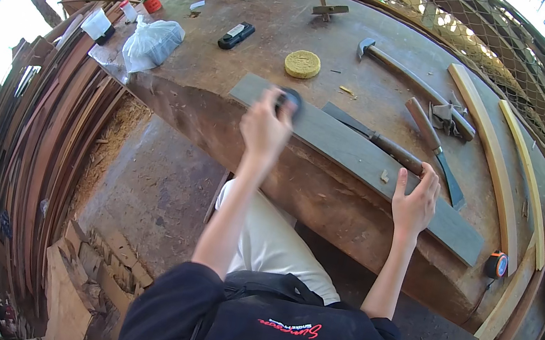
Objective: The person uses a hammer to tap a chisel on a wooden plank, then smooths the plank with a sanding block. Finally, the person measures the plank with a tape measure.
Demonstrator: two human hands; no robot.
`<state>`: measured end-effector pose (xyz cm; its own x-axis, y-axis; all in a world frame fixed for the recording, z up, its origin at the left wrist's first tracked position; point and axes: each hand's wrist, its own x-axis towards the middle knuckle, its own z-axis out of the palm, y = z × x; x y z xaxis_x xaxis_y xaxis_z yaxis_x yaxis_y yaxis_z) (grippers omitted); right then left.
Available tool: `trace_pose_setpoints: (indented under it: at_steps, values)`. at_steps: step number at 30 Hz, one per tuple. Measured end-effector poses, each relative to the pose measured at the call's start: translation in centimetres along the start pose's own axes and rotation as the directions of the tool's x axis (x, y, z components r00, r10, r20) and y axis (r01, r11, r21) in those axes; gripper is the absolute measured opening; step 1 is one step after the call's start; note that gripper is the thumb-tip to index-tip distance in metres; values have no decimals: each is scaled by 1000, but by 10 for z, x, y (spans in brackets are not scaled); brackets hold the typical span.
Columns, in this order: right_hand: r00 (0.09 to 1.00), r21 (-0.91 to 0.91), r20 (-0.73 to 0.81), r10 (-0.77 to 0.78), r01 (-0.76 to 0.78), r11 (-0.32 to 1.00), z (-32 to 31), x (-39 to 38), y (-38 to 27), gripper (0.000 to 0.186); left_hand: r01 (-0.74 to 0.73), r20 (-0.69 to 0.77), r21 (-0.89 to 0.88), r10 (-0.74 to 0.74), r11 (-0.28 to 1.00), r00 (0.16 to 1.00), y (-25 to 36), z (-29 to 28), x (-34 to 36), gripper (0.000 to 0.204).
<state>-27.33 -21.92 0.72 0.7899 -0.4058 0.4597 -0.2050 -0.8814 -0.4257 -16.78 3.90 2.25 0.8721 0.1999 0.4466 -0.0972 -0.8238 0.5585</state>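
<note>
A long grey board [354, 158] lies slantwise along the near edge of the workbench. Near its left end my left hand [266, 127] is closed on a dark round object [291, 105], pressed against or just above the board. Motion blurs both, so its kind is unclear. My right hand [415, 202] rests on the board toward its right end, thumb and fingers apart. Its fingertips are by the butt of a chisel's wooden handle [398, 152]; whether they touch is unclear. That chisel lies along the board's far edge. A small pale chip [384, 177] sits on the board.
Beyond the board lie a second chisel [430, 135], a hammer [404, 73], a round yellow pad [302, 64] and a black device [236, 36]. Wooden strips [489, 148] and a tape measure [496, 264] are at right. A plastic bag [152, 47] stands at left, near stacked planks [36, 159].
</note>
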Motion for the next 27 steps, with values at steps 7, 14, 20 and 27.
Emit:
trace_pose_setpoints:
  at_steps: [7,14,20,27]
  values:
    - [999,51,-4,-40,41,998,-2,1,8,43,-173,159,-225,211,959,964,51,16,-57,33]
    - [999,60,-25,-47,49,997,-1,1,2,42,121,-115,147,-105,982,988,-46,-8,62,28]
    - [998,24,-32,-58,59,998,-1,-2,4,44,-218,66,-232,239,948,969,40,11,-41,28]
    - [999,136,52,-10,3,991,-6,0,9,48,-81,43,-42,83,996,996,10,14,14,28]
